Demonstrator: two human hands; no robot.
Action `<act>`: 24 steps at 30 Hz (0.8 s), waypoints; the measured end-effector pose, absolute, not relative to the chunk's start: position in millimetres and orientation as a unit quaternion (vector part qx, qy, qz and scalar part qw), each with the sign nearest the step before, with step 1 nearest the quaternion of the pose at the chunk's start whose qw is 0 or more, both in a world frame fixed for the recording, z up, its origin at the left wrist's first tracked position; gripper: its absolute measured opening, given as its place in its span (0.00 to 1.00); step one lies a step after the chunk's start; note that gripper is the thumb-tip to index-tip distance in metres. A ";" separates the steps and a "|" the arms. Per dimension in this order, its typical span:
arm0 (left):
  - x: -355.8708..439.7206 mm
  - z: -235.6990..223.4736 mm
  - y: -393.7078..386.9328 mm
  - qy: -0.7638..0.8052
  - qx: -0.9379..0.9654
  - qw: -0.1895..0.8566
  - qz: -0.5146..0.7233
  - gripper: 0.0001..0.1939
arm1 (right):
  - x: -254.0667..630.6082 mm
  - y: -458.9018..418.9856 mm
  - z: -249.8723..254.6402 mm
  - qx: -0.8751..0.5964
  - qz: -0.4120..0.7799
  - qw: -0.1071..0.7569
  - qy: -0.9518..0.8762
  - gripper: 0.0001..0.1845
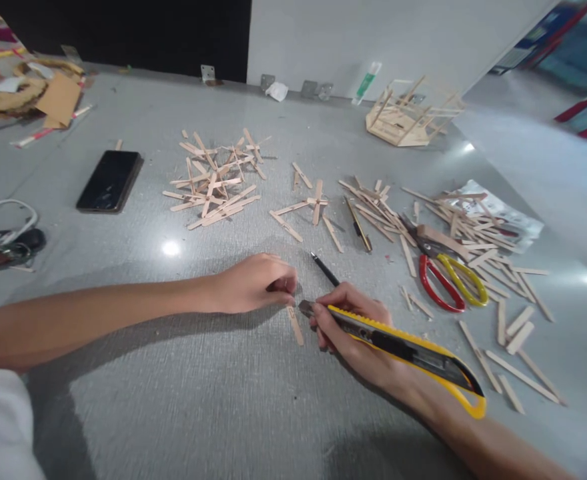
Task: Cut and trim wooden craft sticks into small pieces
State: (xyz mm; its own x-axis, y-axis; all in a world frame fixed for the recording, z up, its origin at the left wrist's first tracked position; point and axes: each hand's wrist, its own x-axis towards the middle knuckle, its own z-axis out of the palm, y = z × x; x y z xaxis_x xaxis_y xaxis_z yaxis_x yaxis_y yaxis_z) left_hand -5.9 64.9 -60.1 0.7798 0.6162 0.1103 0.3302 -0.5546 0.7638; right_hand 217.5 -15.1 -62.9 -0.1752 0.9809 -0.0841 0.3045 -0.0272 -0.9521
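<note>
On the grey, shiny desk [173,407], front centre: one short, flat, pale wooden stick [296,327], its far end pinched in the curled left hand [253,283]. Right hand [351,313]: wrapped around one yellow-and-black utility knife [408,353], tip just beside the stick. Beyond: one slim black pen-like tool [326,270]; one loose heap of pale wooden sticks [211,193]. Right: metal cutters [427,248], one handle red, one yellow. Far left: one black rectangular phone [109,181].

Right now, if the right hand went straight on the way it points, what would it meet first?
Likely the left hand, at its fingers, by the wooden stick; the yellow cutter in the right hand points there, though depth is unclear.
</note>
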 end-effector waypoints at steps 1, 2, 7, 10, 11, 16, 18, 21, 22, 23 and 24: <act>-5.8 -60.6 65.2 0.275 0.862 0.383 0.187 0.10 | 216.8 -14.9 -61.9 -0.534 0.478 0.357 -0.599 0.13; -5.7 -61.0 65.5 0.274 0.862 0.384 0.186 0.10 | 216.0 -14.5 -60.7 -0.533 0.480 0.357 -0.598 0.13; -5.1 -59.3 65.1 0.280 0.859 0.389 0.182 0.11 | 213.4 -12.1 -54.7 -0.512 0.482 0.334 -0.627 0.12; -4.4 -56.4 63.7 0.282 0.859 0.388 0.179 0.12 | 212.3 -11.1 -55.0 -0.495 0.465 0.318 -0.661 0.13; -4.1 -55.8 63.3 0.282 0.860 0.386 0.178 0.12 | 211.8 -11.1 -55.9 -0.493 0.458 0.318 -0.668 0.14; -3.6 -57.2 62.6 0.278 0.865 0.378 0.176 0.11 | 209.6 -13.1 -62.0 -0.494 0.428 0.321 -0.686 0.14; -3.9 -58.9 63.0 0.274 0.865 0.378 0.181 0.11 | 209.3 -13.8 -63.6 -0.493 0.429 0.324 -0.684 0.13; -4.5 -61.0 63.9 0.271 0.865 0.381 0.184 0.11 | 208.8 -13.5 -63.3 -0.486 0.430 0.329 -0.686 0.13; -4.7 -61.4 64.0 0.271 0.865 0.380 0.184 0.11 | 208.4 -13.2 -62.5 -0.484 0.428 0.329 -0.689 0.13; -4.9 -61.7 64.1 0.271 0.866 0.379 0.184 0.11 | 207.9 -12.9 -61.5 -0.483 0.425 0.329 -0.691 0.13; -5.0 -61.7 64.1 0.271 0.866 0.378 0.183 0.11 | 207.3 -12.8 -60.4 -0.483 0.423 0.327 -0.694 0.13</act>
